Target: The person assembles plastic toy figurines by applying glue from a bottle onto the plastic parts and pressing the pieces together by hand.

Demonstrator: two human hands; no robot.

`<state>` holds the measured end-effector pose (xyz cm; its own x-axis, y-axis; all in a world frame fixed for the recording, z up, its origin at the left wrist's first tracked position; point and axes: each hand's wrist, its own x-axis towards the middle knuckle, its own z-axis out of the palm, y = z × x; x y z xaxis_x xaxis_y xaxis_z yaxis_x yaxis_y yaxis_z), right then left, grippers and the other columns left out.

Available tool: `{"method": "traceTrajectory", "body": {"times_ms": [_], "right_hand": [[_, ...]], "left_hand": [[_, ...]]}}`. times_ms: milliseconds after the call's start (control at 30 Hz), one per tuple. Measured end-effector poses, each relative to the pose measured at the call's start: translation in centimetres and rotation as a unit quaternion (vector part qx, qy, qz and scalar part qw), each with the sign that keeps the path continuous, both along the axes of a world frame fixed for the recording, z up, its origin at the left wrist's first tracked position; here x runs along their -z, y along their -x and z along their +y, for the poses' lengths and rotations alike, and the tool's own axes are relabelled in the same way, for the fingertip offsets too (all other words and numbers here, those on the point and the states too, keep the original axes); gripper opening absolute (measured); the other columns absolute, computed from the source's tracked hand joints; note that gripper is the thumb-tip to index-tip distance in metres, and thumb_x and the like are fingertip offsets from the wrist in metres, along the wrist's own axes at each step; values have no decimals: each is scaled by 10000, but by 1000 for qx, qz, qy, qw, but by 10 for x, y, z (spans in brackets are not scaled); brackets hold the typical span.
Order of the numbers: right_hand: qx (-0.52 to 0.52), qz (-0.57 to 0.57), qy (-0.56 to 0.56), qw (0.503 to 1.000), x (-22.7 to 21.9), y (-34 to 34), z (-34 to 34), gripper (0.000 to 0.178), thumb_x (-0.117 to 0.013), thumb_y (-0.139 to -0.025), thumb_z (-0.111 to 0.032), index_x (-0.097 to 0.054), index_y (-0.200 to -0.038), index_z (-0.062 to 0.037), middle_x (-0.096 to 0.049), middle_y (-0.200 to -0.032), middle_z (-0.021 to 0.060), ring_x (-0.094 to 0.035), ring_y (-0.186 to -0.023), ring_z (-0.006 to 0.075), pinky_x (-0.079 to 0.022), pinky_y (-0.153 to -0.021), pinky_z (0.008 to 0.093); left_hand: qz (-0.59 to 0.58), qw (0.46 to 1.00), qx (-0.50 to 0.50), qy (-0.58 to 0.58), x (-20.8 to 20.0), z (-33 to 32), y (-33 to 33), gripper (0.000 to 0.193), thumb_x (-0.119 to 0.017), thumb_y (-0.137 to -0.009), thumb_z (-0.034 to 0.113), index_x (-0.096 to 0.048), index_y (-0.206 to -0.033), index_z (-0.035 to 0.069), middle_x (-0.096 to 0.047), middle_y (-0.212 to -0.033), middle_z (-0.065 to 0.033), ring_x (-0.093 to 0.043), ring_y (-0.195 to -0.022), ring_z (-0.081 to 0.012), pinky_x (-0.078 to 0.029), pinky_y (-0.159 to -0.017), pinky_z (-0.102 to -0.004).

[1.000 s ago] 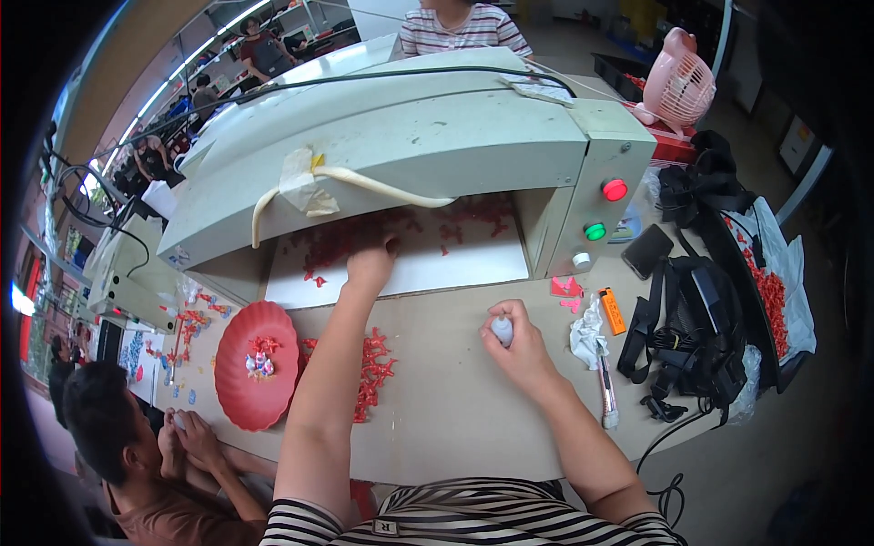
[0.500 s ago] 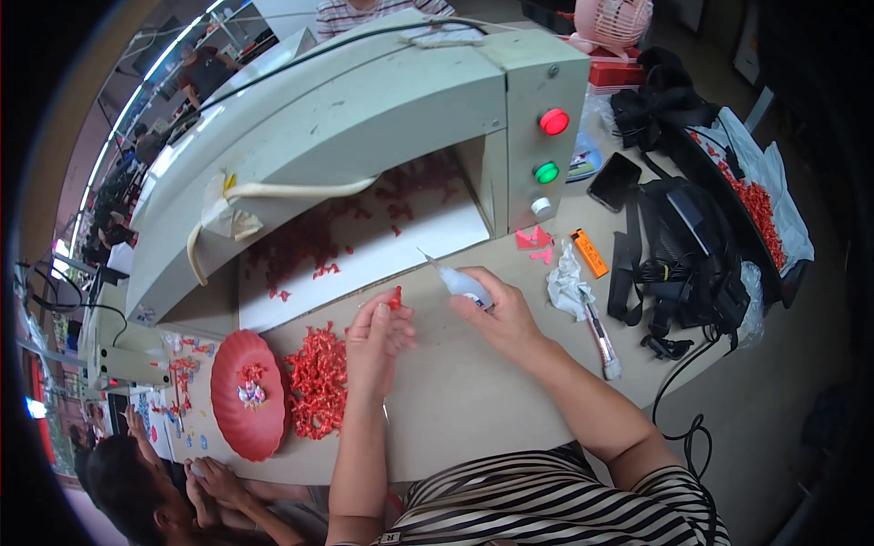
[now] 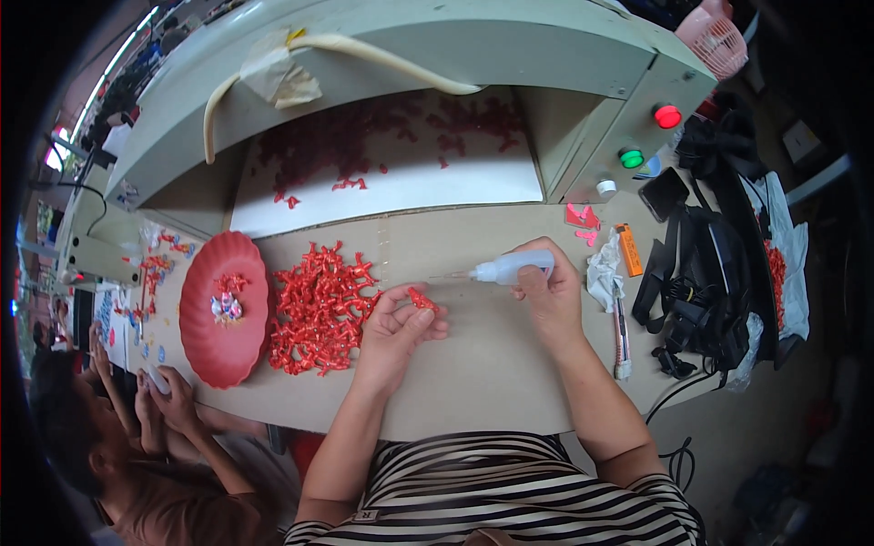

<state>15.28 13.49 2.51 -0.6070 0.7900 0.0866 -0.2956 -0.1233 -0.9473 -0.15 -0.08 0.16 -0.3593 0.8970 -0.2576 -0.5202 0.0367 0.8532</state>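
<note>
Between the thumb and fingers of my left hand [image 3: 398,329] is a small red plastic figure piece [image 3: 421,299]. My right hand [image 3: 552,296] grips a translucent squeeze bottle [image 3: 513,267] with a long thin needle tip. The bottle lies nearly level, its needle pointing left, just above the red piece; whether they touch I cannot tell. Left of my left hand lies a heap of red figure pieces [image 3: 319,309] on the table. Beyond the heap stands a red scalloped dish [image 3: 196,314] with a few red pieces and a small multicoloured piece in it.
A pale green machine housing [image 3: 583,59] arches over a white sheet [image 3: 401,195] with more red pieces. To the right are an orange lighter [image 3: 629,250], crumpled tissue [image 3: 604,276], a phone [image 3: 664,194] and black straps [image 3: 696,273]. A co-worker [image 3: 100,446] sits at the left.
The view has swung, shifting the table and machine within it. My right hand has tipped the bottle from slanting upward to nearly level, its needle now close to the red piece in my left hand.
</note>
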Motion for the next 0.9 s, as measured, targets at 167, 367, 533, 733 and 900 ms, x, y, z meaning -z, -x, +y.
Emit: {"method": "traceTrajectory", "body": {"times_ms": [167,367,533,733,900], "right_hand": [[14,-26,-28,999,-10,7,-7,246,-640,-793,-223,-518,-884,-29,-533,-809,4,-455,-716,52,-386,-633,197],[34,-81,-122,989,-7,5,-8,245,-649,-783,-215,-524,-864,-20,-565,-780,22,-496,-705,70,-410,-629,208],[44,-113,-218,968,-8,4,-8,240,-659,-770,-210,-533,-833,-16,-582,-736,44,-524,-653,86,-424,-593,218],[50,-118,-266,955,-9,6,-9,238,-674,-755,-212,-541,-807,-21,-571,-719,50,-527,-626,101,-422,-575,220],[55,-110,-275,954,-4,7,-9,237,-679,-749,-214,-544,-797,-25,-570,-717,52,-530,-621,108,-421,-572,222]], "left_hand": [[-9,1000,1,8,-2,1,-1,290,-509,-848,49,-451,-1131,27,-593,-911,-118,-589,-764,-173,-503,-712,-304],[-54,998,13,20,0,0,0,305,-503,-855,62,-462,-1152,5,-577,-966,-104,-574,-779,-146,-506,-697,-275],[-79,997,11,16,0,2,-1,303,-496,-861,76,-460,-1152,-4,-573,-966,-99,-565,-767,-132,-506,-686,-263],[-79,997,17,3,1,1,1,292,-525,-847,72,-485,-1130,15,-583,-955,-80,-572,-794,-129,-501,-717,-276],[-82,996,17,9,1,1,1,285,-525,-847,74,-489,-1124,17,-584,-961,-84,-574,-795,-132,-504,-719,-276]]}}
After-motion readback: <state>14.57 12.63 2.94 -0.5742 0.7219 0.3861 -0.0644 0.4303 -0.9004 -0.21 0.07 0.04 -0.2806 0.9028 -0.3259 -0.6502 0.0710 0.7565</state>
